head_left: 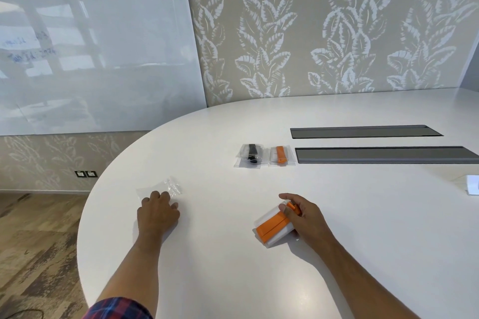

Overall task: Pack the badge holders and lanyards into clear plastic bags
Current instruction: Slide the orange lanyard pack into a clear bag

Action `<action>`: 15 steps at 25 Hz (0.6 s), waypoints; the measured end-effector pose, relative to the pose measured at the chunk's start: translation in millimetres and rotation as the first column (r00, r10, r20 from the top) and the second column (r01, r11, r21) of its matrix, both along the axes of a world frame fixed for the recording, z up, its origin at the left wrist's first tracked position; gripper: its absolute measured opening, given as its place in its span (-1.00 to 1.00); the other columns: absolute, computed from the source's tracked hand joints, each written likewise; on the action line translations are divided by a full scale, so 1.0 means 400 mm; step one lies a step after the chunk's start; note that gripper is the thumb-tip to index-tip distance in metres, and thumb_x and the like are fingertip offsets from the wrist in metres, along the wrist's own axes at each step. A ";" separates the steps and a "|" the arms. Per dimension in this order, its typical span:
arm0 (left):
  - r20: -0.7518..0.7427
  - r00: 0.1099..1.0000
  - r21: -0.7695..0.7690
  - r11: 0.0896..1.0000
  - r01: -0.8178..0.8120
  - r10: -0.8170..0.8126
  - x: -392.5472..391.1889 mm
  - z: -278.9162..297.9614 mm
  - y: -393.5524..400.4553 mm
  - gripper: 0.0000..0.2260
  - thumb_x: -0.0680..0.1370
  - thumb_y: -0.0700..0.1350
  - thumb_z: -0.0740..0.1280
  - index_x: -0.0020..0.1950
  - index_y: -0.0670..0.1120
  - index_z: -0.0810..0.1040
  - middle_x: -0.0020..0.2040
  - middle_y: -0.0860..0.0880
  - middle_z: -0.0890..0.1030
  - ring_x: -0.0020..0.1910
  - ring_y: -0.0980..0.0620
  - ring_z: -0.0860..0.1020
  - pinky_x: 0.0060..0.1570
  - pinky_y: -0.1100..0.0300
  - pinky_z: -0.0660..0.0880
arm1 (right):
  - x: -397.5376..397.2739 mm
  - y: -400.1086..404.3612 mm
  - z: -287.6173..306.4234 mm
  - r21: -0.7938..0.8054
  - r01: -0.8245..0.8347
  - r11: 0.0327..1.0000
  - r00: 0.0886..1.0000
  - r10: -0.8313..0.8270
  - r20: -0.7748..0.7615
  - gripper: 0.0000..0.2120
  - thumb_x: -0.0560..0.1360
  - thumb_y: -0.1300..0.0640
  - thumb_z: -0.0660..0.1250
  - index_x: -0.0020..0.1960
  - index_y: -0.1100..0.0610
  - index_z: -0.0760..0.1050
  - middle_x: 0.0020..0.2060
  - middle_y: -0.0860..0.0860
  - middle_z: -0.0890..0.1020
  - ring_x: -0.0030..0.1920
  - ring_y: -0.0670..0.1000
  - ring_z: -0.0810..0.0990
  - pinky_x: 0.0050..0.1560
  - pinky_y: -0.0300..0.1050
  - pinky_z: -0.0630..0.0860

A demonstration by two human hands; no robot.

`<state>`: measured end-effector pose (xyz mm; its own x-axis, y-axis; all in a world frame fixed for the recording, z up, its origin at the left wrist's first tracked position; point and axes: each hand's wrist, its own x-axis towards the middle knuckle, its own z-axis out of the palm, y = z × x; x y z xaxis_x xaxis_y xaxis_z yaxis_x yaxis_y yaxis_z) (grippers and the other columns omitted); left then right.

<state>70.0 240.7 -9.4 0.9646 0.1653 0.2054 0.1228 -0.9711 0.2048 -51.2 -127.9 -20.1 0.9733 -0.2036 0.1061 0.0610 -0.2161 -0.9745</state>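
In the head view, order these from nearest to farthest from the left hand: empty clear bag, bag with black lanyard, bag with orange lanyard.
From the left hand:
1. Empty clear bag, under its fingers.
2. Bag with black lanyard, farther back right.
3. Bag with orange lanyard, beside it, more right.

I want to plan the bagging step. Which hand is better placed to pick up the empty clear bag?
The left hand: its fingers already rest on the empty clear bag. The right hand holds the orange lanyard bundle.

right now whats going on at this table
A person is packing badge sets at a white table. The right hand grips a badge holder with an orange lanyard, not yet bagged. The left hand rests on an empty clear bag. Two filled bags lie farther back.
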 end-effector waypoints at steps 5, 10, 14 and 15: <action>0.131 0.991 -0.024 1.000 -0.005 0.009 -0.029 -0.035 -0.016 -0.86 0.59 -0.07 0.28 0.04 -0.13 0.53 0.04 -0.10 0.63 0.10 -0.23 0.49 0.00 -0.04 0.42 | 0.005 -0.001 -0.006 -0.006 -0.002 1.000 1.000 0.002 0.002 -0.81 0.61 0.01 0.37 0.17 -0.21 0.60 0.05 -0.04 0.59 0.02 0.04 0.61 -0.46 -0.12 0.56; 0.140 0.990 -0.016 1.000 0.023 -0.020 -0.023 -0.033 -0.018 -0.84 0.61 -0.15 0.23 -0.03 -0.15 0.58 -0.02 -0.11 0.67 0.09 -0.20 0.53 0.02 -0.01 0.42 | 0.009 -0.004 -0.012 -0.010 0.003 1.000 1.000 -0.003 0.010 -0.81 0.60 0.01 0.37 0.15 -0.24 0.61 0.05 -0.07 0.58 0.02 0.04 0.61 -0.43 -0.19 0.55; 0.152 0.988 -0.144 0.989 0.027 -0.005 -0.022 -0.031 -0.023 -0.81 0.61 -0.20 0.17 -0.13 -0.16 0.55 0.01 -0.08 0.61 0.09 -0.17 0.54 -0.12 0.05 0.47 | 0.008 -0.003 -0.009 0.009 0.005 1.000 1.000 -0.005 0.004 -0.81 0.60 0.01 0.37 0.15 -0.24 0.61 0.04 -0.06 0.59 0.01 0.03 0.61 -0.43 -0.16 0.56; 0.154 0.988 -0.147 0.989 0.029 -0.006 -0.023 -0.031 -0.023 -0.81 0.60 -0.22 0.18 -0.16 -0.16 0.52 0.00 -0.07 0.60 0.07 -0.17 0.53 -0.14 0.05 0.46 | 0.007 -0.002 -0.008 0.013 0.005 1.000 1.000 -0.005 0.003 -0.81 0.60 0.01 0.38 0.14 -0.24 0.61 0.04 -0.06 0.59 0.01 0.03 0.61 -0.42 -0.16 0.57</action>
<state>61.0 231.6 -21.9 0.9266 0.1885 0.3253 0.0622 -0.9302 0.3619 -48.3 -128.7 -23.5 0.9719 -0.2098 0.1065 0.0631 -0.2038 -0.9770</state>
